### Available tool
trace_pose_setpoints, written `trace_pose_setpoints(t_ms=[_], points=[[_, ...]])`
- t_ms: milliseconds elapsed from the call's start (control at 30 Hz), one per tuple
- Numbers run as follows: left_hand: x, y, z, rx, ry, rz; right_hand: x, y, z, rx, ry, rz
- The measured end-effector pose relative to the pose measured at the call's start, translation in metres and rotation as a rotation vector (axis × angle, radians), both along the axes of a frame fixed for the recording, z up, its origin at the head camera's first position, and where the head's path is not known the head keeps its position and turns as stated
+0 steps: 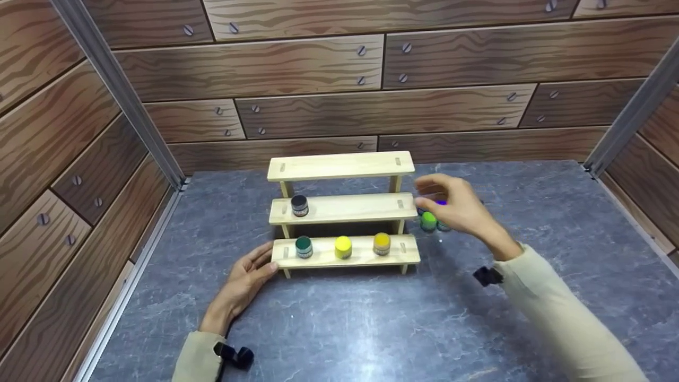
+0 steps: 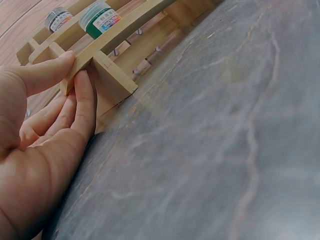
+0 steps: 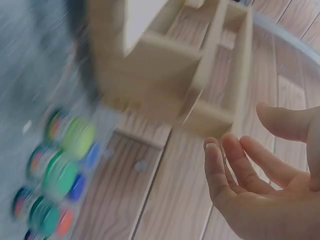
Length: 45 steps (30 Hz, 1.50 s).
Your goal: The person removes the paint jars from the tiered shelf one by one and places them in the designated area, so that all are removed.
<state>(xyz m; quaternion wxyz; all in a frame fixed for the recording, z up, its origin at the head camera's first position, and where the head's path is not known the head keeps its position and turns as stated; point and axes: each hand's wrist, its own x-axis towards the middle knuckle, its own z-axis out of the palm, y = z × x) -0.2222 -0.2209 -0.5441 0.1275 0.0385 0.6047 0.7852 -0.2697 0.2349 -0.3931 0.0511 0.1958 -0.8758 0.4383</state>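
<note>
A three-tier wooden display rack (image 1: 339, 167) stands on the table. My left hand (image 1: 244, 282) pinches the left end of its lowest step, thumb above and fingers below in the left wrist view. On that step sit a dark green paint jar (image 1: 304, 247), a yellow paint jar (image 1: 343, 248) and an orange-yellow paint jar (image 1: 382, 244). A black paint jar (image 1: 299, 206) is at the middle step's left end. Beside the rack's right side, my right hand (image 1: 457, 206) hovers with loosely bent fingers, holding nothing. It partly hides a cluster of jars, including a light green paint jar (image 1: 428, 220).
In the right wrist view, the cluster also shows a green jar (image 3: 61, 174), a teal jar (image 3: 44, 218), a blue jar (image 3: 77, 187) and an orange jar (image 3: 64, 222), blurred. Wood-patterned walls (image 1: 313, 69) enclose the grey marbled table (image 1: 339, 329) at the back and sides.
</note>
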Motion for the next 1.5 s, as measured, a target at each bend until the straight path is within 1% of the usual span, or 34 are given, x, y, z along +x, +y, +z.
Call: trace_pose_setpoints(t_ms=[200,467,700,800,900,1000,1167,1300,1500], points=[[-0.001,0.002,0.000,0.010,0.002,0.008,-0.005,-0.035,0.008,-0.019,0.011,0.088],[-0.003,0.002,-0.001,0.024,0.009,0.013,-0.008,-0.077,0.022,-0.008,0.023,0.160],[-0.005,0.003,0.000,0.023,0.015,0.001,-0.007,-0.111,0.025,0.001,0.007,0.215],[-0.004,0.003,0.000,0.016,0.016,-0.010,-0.007,-0.125,0.024,0.022,-0.005,0.223],[-0.003,0.002,0.000,0.009,0.014,-0.013,-0.007,-0.137,0.022,0.022,-0.013,0.234],[-0.003,0.002,0.000,0.007,0.014,-0.011,-0.010,-0.147,0.020,0.003,-0.007,0.245],[-0.003,0.001,0.000,0.010,0.014,-0.012,-0.018,-0.161,0.015,-0.013,-0.012,0.226],[-0.002,0.000,0.000,0.013,0.019,-0.010,-0.023,-0.173,0.008,-0.026,-0.044,0.216],[-0.001,0.000,-0.002,0.017,0.020,-0.008,-0.027,-0.191,-0.007,-0.035,-0.078,0.196]])
